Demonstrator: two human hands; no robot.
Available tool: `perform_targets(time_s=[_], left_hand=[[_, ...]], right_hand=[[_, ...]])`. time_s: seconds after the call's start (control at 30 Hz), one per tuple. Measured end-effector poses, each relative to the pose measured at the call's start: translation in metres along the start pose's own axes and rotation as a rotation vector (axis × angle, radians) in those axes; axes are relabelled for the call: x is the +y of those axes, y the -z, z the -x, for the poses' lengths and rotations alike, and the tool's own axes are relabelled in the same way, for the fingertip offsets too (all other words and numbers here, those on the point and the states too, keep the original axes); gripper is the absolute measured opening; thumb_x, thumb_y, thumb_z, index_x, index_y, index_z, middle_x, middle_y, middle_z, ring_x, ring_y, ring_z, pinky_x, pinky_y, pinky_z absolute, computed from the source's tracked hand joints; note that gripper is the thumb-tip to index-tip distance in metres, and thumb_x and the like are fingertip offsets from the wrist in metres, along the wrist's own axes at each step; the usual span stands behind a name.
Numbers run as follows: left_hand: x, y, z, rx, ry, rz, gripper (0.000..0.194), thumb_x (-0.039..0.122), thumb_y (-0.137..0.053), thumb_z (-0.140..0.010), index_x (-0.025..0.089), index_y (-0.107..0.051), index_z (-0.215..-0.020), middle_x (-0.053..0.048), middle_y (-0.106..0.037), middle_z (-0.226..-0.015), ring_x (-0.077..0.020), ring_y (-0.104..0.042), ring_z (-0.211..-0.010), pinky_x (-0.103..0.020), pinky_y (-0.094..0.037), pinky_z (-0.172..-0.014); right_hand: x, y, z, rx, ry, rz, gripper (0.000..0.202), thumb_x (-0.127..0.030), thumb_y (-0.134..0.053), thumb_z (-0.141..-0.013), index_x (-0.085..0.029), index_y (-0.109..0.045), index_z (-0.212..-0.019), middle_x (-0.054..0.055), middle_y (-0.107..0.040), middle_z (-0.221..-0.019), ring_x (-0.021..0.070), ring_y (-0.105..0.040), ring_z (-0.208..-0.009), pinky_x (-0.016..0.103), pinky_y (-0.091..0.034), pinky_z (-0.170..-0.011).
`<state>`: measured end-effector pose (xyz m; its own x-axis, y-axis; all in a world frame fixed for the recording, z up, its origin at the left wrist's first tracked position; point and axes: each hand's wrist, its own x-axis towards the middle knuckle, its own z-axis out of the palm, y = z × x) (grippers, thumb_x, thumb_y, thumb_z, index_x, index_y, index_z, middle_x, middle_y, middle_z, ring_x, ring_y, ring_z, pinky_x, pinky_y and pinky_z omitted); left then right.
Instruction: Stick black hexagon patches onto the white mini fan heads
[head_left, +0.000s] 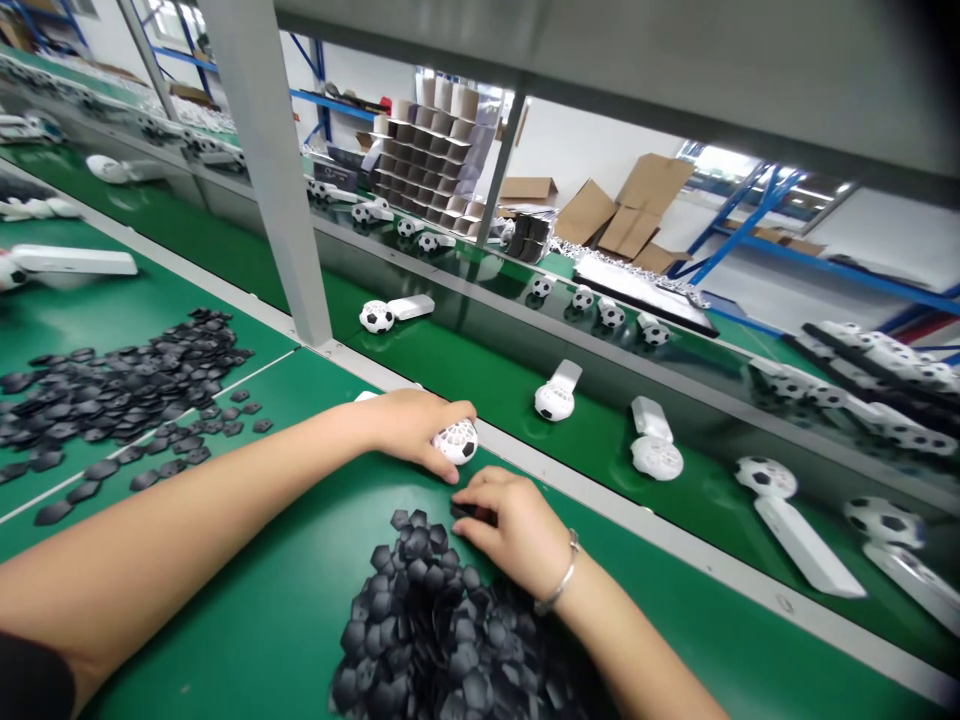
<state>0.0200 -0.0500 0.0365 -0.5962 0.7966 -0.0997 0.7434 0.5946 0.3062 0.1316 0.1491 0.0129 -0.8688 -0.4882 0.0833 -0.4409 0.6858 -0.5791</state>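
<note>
Where the left hand (412, 425) closes: round the white ball (460, 443), beside the metal rail (570, 488) at the bench's (255, 650) far edge.
Right hand (510, 520): narrow, pinching a dark piece (463, 510), near the ball.
Belt (480, 365) risk: a slack left grip could let the ball slip over the rail.
Black pile (427, 620) risk: loose, near; a brushing right wrist could scatter it.

bright, even indoor light, picture a little soft.
i see pale shine on the green belt (472, 370), strong glare at the back window (720, 165), dark shadow between the black pieces (450, 635), and some stretching and blur near the right edge.
</note>
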Motion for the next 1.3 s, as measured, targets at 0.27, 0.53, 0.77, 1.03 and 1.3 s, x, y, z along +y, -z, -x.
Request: perform_targets(time_s=[0.27,0.53,0.77,1.03,1.3], left_hand=[[0.014,0.003,0.005,-0.045,-0.012,-0.04,0.073,0.054,-0.065,-0.072,0.029,-0.036,-0.133,-0.007,-0.064,-0.109,-0.0259,-0.062,-0.09,-0.029,-0.042,-0.068],[0.044,-0.002,0.007,-0.052,0.075,-0.122,0.075,0.062,-0.063,-0.065,0.023,-0.041,-0.125,-0.007,-0.066,-0.086,-0.0288,-0.063,-0.074,-0.03,-0.04,-0.056],[0.041,-0.003,0.004,-0.05,0.021,-0.121,0.074,0.066,-0.064,-0.063,0.022,-0.043,-0.119,-0.005,-0.065,-0.08,-0.0276,-0.063,-0.07,-0.029,-0.039,-0.053],[0.043,-0.004,0.001,-0.006,-0.033,-0.18,0.057,0.055,-0.063,-0.069,0.023,-0.045,-0.113,-0.005,-0.065,-0.082,-0.0263,-0.062,-0.072,-0.03,-0.041,-0.058],[0.045,0.0,0.006,-0.01,-0.021,-0.173,0.051,0.047,-0.06,-0.072,0.023,-0.044,-0.115,-0.005,-0.066,-0.085,-0.0274,-0.063,-0.076,-0.03,-0.043,-0.06]], right_hand=[[-0.017,-0.01,-0.002,-0.04,-0.038,0.415,0.015,-0.008,-0.053,-0.088,-0.012,-0.067,-0.092,0.01,-0.065,-0.083,0.0228,-0.062,-0.076,0.033,-0.05,-0.069],[-0.011,-0.003,-0.005,0.345,0.053,0.009,0.011,-0.008,-0.056,-0.085,-0.017,-0.059,-0.08,0.006,-0.059,-0.087,0.0189,-0.058,-0.08,0.029,-0.047,-0.071],[0.0,-0.004,-0.013,0.409,0.053,-0.043,0.014,-0.008,-0.067,-0.079,-0.017,-0.059,-0.071,0.002,-0.054,-0.076,0.0155,-0.054,-0.069,0.026,-0.043,-0.064],[0.001,0.002,-0.022,0.358,-0.226,-0.256,0.023,-0.009,-0.073,-0.068,-0.018,-0.051,-0.068,-0.003,-0.051,-0.071,0.0121,-0.052,-0.056,0.025,-0.043,-0.056],[0.017,-0.005,-0.021,0.36,-0.265,-0.472,0.035,-0.03,-0.075,-0.067,-0.021,-0.044,-0.078,-0.006,-0.049,-0.071,0.0081,-0.043,-0.048,0.02,-0.033,-0.044]])
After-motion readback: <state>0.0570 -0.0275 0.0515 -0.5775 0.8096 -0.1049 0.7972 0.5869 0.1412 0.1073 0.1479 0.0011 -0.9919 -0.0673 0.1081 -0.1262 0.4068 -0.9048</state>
